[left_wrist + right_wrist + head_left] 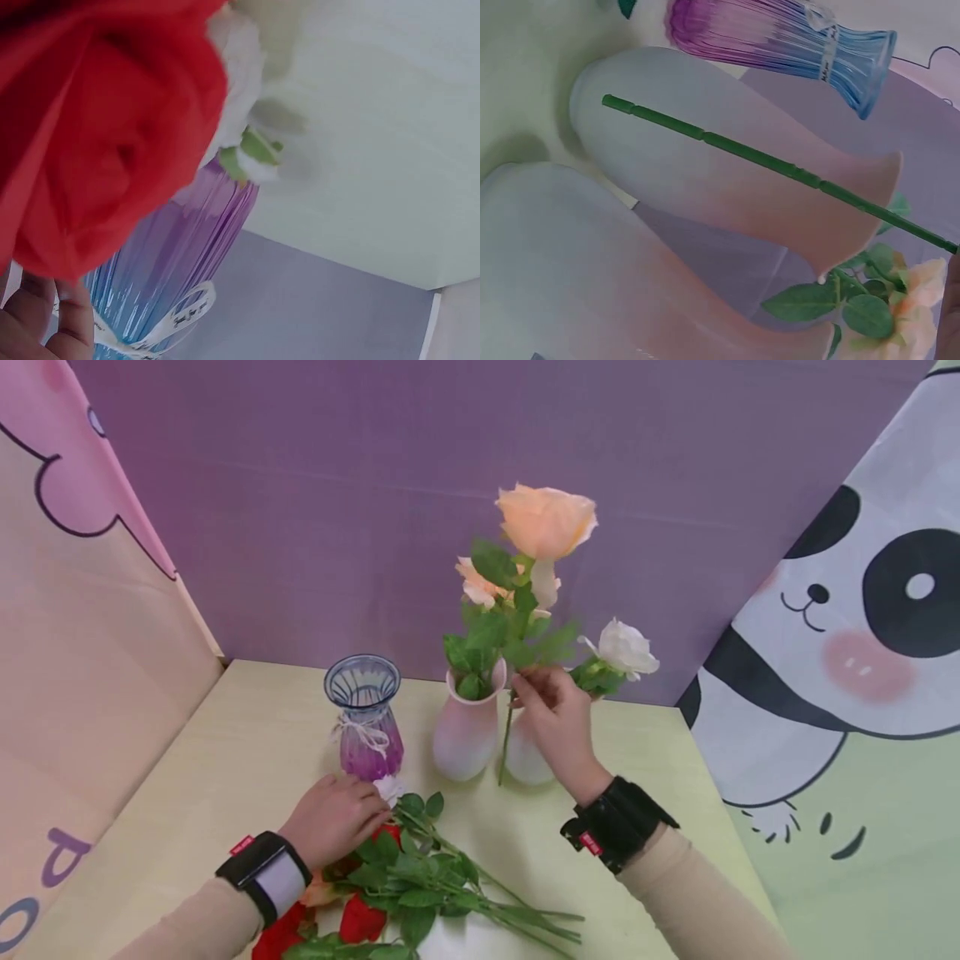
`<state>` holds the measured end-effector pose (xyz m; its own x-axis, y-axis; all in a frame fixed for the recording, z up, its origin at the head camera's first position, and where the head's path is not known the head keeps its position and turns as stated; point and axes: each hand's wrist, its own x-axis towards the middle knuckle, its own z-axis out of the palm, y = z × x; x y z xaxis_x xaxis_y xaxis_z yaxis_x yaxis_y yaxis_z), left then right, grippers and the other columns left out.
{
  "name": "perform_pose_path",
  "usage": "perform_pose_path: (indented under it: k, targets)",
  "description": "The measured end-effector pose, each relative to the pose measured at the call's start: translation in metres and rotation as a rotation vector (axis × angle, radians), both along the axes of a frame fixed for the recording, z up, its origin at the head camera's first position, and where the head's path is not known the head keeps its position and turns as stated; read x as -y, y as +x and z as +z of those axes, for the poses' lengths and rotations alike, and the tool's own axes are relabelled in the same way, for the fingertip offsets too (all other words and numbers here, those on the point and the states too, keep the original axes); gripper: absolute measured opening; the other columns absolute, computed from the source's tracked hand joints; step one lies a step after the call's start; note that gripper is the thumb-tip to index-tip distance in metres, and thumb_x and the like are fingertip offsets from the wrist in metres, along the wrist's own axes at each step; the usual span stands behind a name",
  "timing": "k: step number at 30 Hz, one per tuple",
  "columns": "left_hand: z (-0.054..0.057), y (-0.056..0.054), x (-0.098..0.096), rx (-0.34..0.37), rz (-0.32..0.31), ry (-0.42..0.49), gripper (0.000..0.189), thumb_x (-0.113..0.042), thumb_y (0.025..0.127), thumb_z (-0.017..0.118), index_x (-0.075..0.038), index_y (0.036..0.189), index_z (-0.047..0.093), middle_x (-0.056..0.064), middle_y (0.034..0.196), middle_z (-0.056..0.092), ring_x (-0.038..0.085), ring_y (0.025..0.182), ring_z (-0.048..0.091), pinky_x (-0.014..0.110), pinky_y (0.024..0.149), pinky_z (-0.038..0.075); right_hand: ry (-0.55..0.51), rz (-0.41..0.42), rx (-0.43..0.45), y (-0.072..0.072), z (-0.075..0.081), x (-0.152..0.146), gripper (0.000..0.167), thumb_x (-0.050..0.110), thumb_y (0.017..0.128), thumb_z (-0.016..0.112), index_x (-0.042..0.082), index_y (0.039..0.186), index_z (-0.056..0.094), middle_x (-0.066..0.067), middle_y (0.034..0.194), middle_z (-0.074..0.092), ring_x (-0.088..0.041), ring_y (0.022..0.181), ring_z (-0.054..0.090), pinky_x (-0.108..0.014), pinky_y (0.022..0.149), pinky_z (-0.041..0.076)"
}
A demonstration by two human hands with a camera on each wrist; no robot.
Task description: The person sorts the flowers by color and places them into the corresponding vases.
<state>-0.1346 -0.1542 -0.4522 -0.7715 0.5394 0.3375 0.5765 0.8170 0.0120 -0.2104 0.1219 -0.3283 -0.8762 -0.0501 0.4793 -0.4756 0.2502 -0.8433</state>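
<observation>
While the right hand [558,718] pinches the peach rose [547,518] by its stem [505,747], the stem hangs outside the left pink vase [461,747] and right pink vase [527,758] | step: apparently arranging flowers | left hand [333,818]: at the flower pile [420,877], cannot tell whether its grip holds anything | next: probably raise stem end above a rim, then lower

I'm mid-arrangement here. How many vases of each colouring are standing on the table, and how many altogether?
Pink-and-white vases: 2
Blue-and-purple glass vase: 1
Total: 3
</observation>
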Motion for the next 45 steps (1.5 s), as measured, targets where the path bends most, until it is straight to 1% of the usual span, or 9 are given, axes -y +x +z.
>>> perform_pose_path:
  k: [5, 11, 16, 18, 26, 30, 34, 39, 45]
  targets:
    - [0.009, -0.008, -0.002, -0.043, -0.032, -0.014, 0.015, -0.034, 0.087, 0.073, -0.020, 0.088, 0.078, -0.004, 0.085, 0.071, 0.016, 0.082, 0.066, 0.036, 0.074, 0.054, -0.030, -0.004, 0.005, -0.007, 0.015, 0.003, 0.015, 0.000, 0.095, 0.062, -0.010, 0.106, 0.063, -0.031, 0.094, 0.066, -0.003, 0.068, 0.065, -0.023, 0.066, 0.058]
    - [0.024, -0.020, -0.001, -0.145, -0.054, -0.037, 0.014, -0.034, 0.085, 0.077, -0.019, 0.085, 0.077, -0.004, 0.082, 0.070, 0.016, 0.079, 0.066, 0.037, 0.071, 0.055, -0.068, -0.006, -0.013, -0.016, 0.035, 0.004, 0.017, 0.000, 0.096, 0.060, -0.011, 0.109, 0.061, -0.033, 0.097, 0.065, -0.001, 0.068, 0.064, -0.022, 0.067, 0.058]
    - [0.031, -0.028, -0.002, -0.163, -0.049, -0.058, 0.018, -0.036, 0.086, 0.075, -0.019, 0.086, 0.078, -0.003, 0.084, 0.072, 0.018, 0.082, 0.067, 0.038, 0.074, 0.056, -0.126, -0.030, 0.012, -0.022, 0.048, 0.005, 0.017, 0.001, 0.097, 0.060, -0.009, 0.110, 0.061, -0.019, 0.092, 0.067, -0.003, 0.067, 0.065, -0.022, 0.067, 0.057]
    - [0.032, -0.030, -0.003, -0.164, -0.053, -0.056, 0.018, -0.036, 0.086, 0.075, -0.019, 0.086, 0.078, -0.002, 0.086, 0.072, 0.019, 0.083, 0.067, 0.039, 0.076, 0.056, -0.154, -0.035, 0.013, -0.023, 0.052, 0.006, 0.016, 0.002, 0.096, 0.060, -0.008, 0.109, 0.062, -0.009, 0.089, 0.067, -0.004, 0.067, 0.065, -0.022, 0.067, 0.058]
    - [0.040, -0.040, -0.006, -0.151, -0.078, -0.045, 0.014, -0.034, 0.088, 0.074, -0.021, 0.085, 0.078, -0.004, 0.085, 0.074, 0.018, 0.082, 0.068, 0.039, 0.075, 0.057, -0.216, -0.015, -0.097, -0.030, 0.083, 0.005, 0.011, 0.000, 0.096, 0.061, -0.006, 0.104, 0.062, 0.006, 0.083, 0.067, -0.005, 0.068, 0.066, -0.024, 0.067, 0.059]
    - [0.048, -0.049, -0.010, -0.179, -0.099, -0.070, 0.014, -0.036, 0.089, 0.073, -0.023, 0.086, 0.078, -0.006, 0.084, 0.073, 0.017, 0.082, 0.067, 0.036, 0.073, 0.057, -0.265, 0.006, -0.147, -0.034, 0.103, 0.001, 0.007, -0.001, 0.095, 0.061, -0.001, 0.101, 0.064, 0.003, 0.083, 0.068, -0.007, 0.068, 0.066, -0.024, 0.066, 0.059]
    - [0.055, -0.053, -0.013, -0.210, -0.104, -0.084, 0.014, -0.035, 0.088, 0.074, -0.022, 0.086, 0.078, -0.005, 0.084, 0.073, 0.016, 0.081, 0.067, 0.034, 0.070, 0.056, -0.291, 0.017, -0.182, -0.035, 0.116, 0.000, 0.010, -0.002, 0.095, 0.061, 0.007, 0.097, 0.064, 0.005, 0.081, 0.068, -0.008, 0.068, 0.066, -0.023, 0.066, 0.058]
    - [0.057, -0.054, -0.017, -0.224, -0.106, -0.071, 0.014, -0.035, 0.087, 0.075, -0.022, 0.085, 0.078, -0.005, 0.084, 0.074, 0.016, 0.081, 0.067, 0.032, 0.069, 0.055, -0.303, 0.019, -0.174, -0.035, 0.118, 0.000, 0.013, -0.004, 0.095, 0.060, 0.008, 0.096, 0.064, 0.007, 0.081, 0.068, -0.008, 0.069, 0.066, -0.023, 0.068, 0.058]
    - [0.054, -0.052, -0.019, -0.224, -0.112, -0.049, 0.013, -0.035, 0.087, 0.074, -0.023, 0.084, 0.078, -0.006, 0.083, 0.074, 0.015, 0.083, 0.068, 0.032, 0.073, 0.056, -0.230, -0.009, -0.089, -0.036, 0.102, 0.000, 0.008, -0.002, 0.095, 0.061, -0.003, 0.103, 0.062, 0.005, 0.084, 0.068, -0.007, 0.070, 0.067, -0.023, 0.069, 0.059]
